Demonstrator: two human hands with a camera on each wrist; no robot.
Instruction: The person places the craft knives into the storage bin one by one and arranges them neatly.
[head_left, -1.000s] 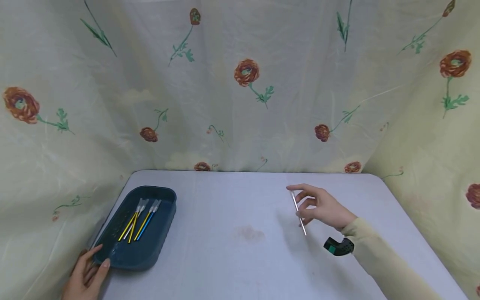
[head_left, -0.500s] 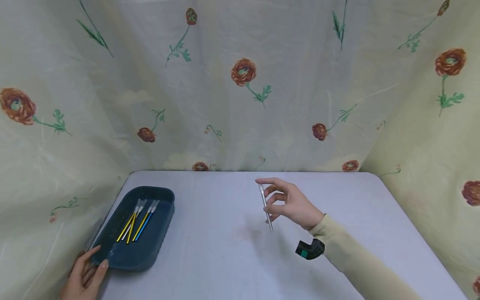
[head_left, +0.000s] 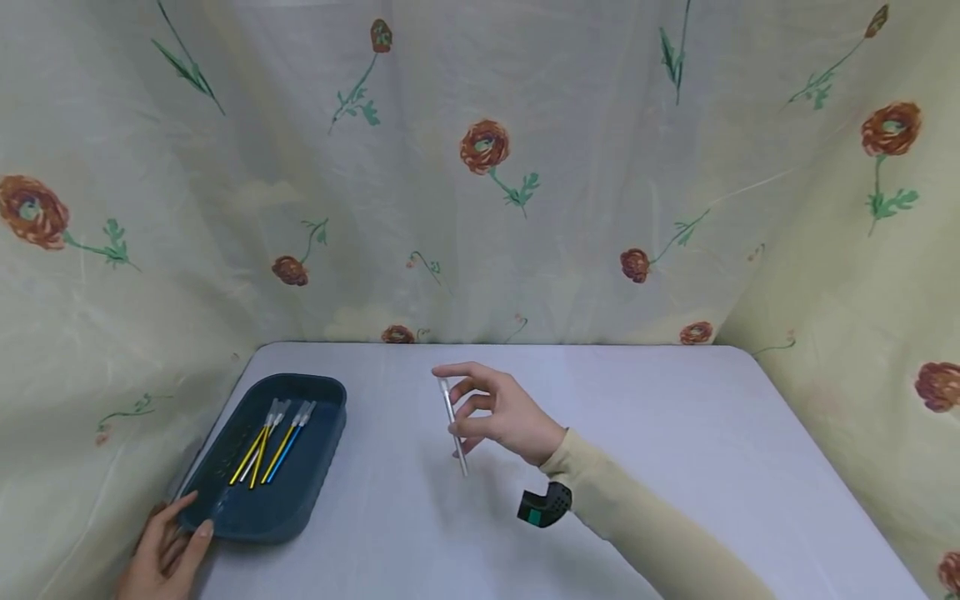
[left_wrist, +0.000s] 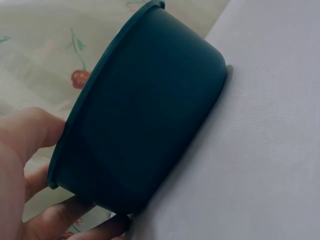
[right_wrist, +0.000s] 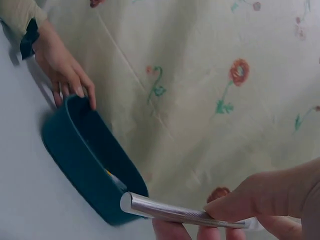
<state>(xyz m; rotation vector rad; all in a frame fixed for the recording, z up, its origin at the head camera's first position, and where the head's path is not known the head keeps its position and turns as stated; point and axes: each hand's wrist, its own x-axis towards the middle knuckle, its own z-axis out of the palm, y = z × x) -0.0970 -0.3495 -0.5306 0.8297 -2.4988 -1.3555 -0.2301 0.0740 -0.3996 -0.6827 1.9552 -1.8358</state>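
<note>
My right hand (head_left: 504,417) holds a silver craft knife (head_left: 453,425) above the middle of the table, pinched between thumb and fingers. It tilts steeply, its clear-capped end up near the index fingertip. The right wrist view shows the silver handle (right_wrist: 167,210) up close, with the thumb across a textured part. At the left, my left hand (head_left: 163,550) grips the near-left corner of a dark teal tray (head_left: 315,492), thumb at the rim (left_wrist: 82,100), other fingers around the outside. In the tray lie several capped craft knives (head_left: 258,454), with yellow, blue and silver handles.
A white-covered table (head_left: 600,500) lies under both hands. A pale curtain (head_left: 570,167) printed with flowers hangs behind it and at both sides. On the right wrist sits a black device (head_left: 545,505).
My right hand has moved left across the table with the silver craft knife, closer to the tray. The left hand stays at the tray's corner. The head view has shifted slightly.
</note>
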